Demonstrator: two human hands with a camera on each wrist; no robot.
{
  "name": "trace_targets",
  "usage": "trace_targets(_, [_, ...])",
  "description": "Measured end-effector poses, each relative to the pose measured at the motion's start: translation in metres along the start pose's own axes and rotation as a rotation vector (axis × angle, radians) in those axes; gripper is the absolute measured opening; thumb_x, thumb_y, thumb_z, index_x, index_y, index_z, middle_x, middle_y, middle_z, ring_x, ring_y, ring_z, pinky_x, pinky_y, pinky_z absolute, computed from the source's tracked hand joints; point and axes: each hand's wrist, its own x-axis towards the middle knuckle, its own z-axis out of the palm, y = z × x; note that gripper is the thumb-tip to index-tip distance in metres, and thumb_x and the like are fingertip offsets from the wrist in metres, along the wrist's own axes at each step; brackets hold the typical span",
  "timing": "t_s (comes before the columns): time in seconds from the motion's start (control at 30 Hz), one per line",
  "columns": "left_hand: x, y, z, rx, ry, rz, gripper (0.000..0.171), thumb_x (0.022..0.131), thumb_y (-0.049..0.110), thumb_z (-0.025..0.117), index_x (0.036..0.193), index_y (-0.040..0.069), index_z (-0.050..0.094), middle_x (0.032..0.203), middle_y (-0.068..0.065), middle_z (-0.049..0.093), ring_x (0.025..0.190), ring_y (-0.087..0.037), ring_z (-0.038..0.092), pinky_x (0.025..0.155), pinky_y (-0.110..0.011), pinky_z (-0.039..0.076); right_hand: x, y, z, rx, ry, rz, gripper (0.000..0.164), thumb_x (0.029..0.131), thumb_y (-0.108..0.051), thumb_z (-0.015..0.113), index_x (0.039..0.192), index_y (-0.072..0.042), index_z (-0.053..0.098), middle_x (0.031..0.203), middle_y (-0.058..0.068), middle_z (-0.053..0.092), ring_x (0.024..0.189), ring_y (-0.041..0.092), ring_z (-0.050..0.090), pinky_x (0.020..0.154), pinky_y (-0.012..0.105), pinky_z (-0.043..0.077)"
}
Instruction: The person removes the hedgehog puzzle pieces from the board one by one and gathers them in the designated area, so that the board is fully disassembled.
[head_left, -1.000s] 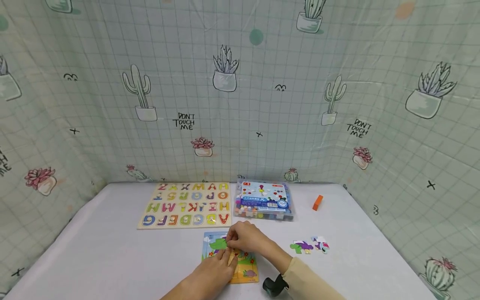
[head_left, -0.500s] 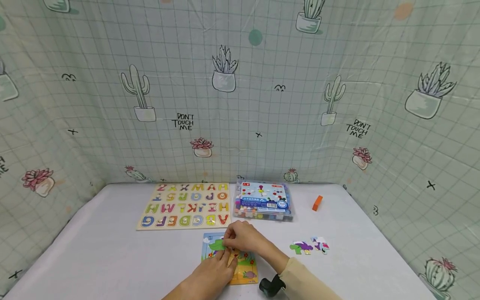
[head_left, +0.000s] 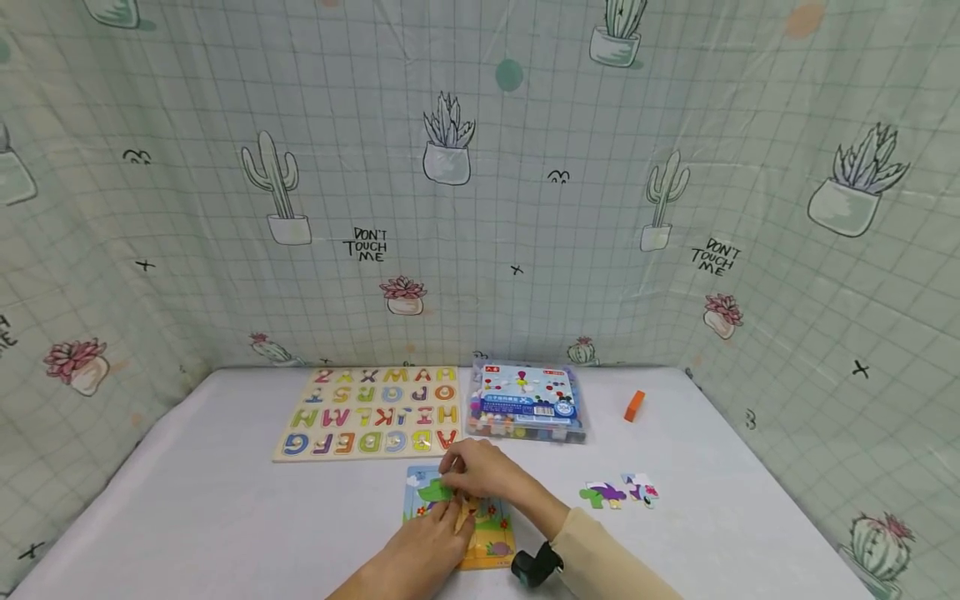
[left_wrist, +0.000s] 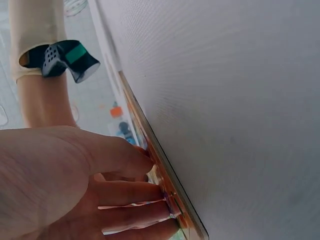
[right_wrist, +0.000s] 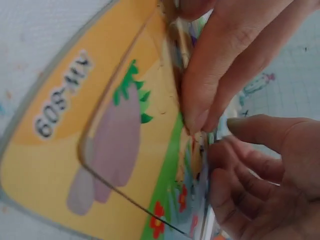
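Note:
A picture jigsaw puzzle (head_left: 487, 563) with a blue top and an orange bottom lies on the table. My left hand (head_left: 435, 533) rests on it, its fingers extended and their tips on the surface; the left wrist view shows this hand (left_wrist: 55, 185) side-on at the board's edge. Over the upper part is my right hand (head_left: 483, 471), fingers bent and tips down at the picture near a green patch (head_left: 435, 490). In the right wrist view the right hand's (right_wrist: 265, 170) thumb stands apart from its curled fingers. Whether it holds a puzzle piece is hidden.
Two clumps of loose puzzle pieces, one green and purple (head_left: 602, 494), one white and purple (head_left: 641, 490), lie to the right. Behind stand an alphabet board (head_left: 367, 412), a clear box of coloured parts (head_left: 528, 402) and an orange block (head_left: 635, 406). Patterned cloth (head_left: 480, 217) walls the table.
My right hand has shifted slightly left across the puzzle's upper part, and its thumb and forefinger look a little further apart. The left hand stays on the puzzle. The loose pieces have not moved.

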Motion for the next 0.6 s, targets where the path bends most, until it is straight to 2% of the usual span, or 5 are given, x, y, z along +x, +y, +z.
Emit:
trace_targets(0.23, [0.0002, -0.0013, -0.0022, -0.016, -0.014, -0.013, 0.043, 0.093, 0.031, 0.065, 0.131, 0.011, 0.062, 0.135, -0.016, 0.060, 0.120, -0.026, 0.060, 0.091, -0.031, 0.056, 0.0047, 0.0036, -0.0002, 0.079, 0.084, -0.038, 0.012, 0.087, -0.019, 0.073, 0.086, -0.012, 0.064, 0.078, -0.002, 0.067, 0.065, 0.002, 0.055, 0.060, 0.016, 0.046])
trace_targets(0.37, [0.0009, -0.0015, -0.0035, -0.009, -0.033, -0.011, 0.042, 0.095, 0.031, 0.063, 0.132, 0.012, 0.061, 0.135, -0.014, 0.060, 0.121, -0.025, 0.059, 0.092, -0.031, 0.055, 0.0050, 0.0028, 0.0006, 0.131, 0.070, -0.028, 0.013, 0.086, -0.016, 0.074, 0.088, -0.010, 0.062, 0.078, 0.002, 0.071, 0.064, 0.006, 0.060, 0.058, 0.017, 0.048])
trace_targets(0.5, [0.0006, -0.0007, -0.0028, -0.007, -0.031, -0.009, 0.040, 0.095, 0.029, 0.062, 0.131, 0.012, 0.062, 0.134, -0.013, 0.060, 0.120, -0.023, 0.059, 0.091, -0.030, 0.055, 0.0044, 0.0010, 0.0026, 0.213, 0.046, -0.020, 0.014, 0.086, -0.011, 0.073, 0.092, -0.006, 0.061, 0.074, 0.007, 0.073, 0.057, 0.014, 0.062, 0.052, 0.018, 0.047])
trace_targets(0.6, [0.0002, -0.0004, -0.0013, -0.002, -0.021, -0.004, 0.039, 0.095, 0.028, 0.062, 0.131, 0.012, 0.062, 0.134, -0.013, 0.060, 0.119, -0.023, 0.059, 0.090, -0.029, 0.055, 0.0041, 0.0003, 0.0036, 0.228, 0.041, -0.026, 0.014, 0.087, -0.009, 0.072, 0.094, -0.004, 0.061, 0.074, 0.008, 0.073, 0.056, 0.017, 0.064, 0.052, 0.018, 0.048])
